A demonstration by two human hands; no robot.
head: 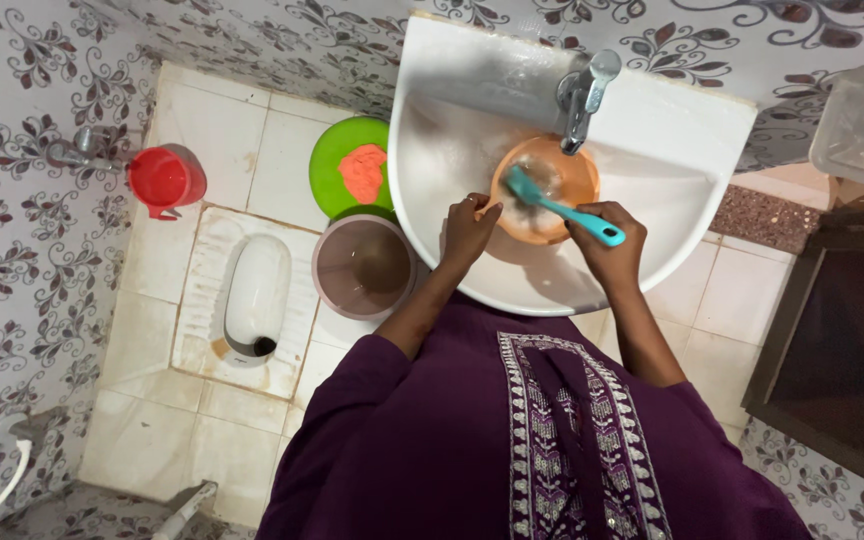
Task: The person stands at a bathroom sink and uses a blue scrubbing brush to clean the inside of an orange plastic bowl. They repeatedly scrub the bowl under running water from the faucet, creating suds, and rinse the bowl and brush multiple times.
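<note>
While both arms reach forward over a white sink [652, 150], the left hand [467, 232] grips one orange bowl [544, 188] at its 8 o'clock rim, under one tap [584, 95]. The right hand [607, 245], fingers closed, holds one teal brush [562, 207] inside the bowl.

Head camera looks straight down (close) over sink [652, 130].
</note>
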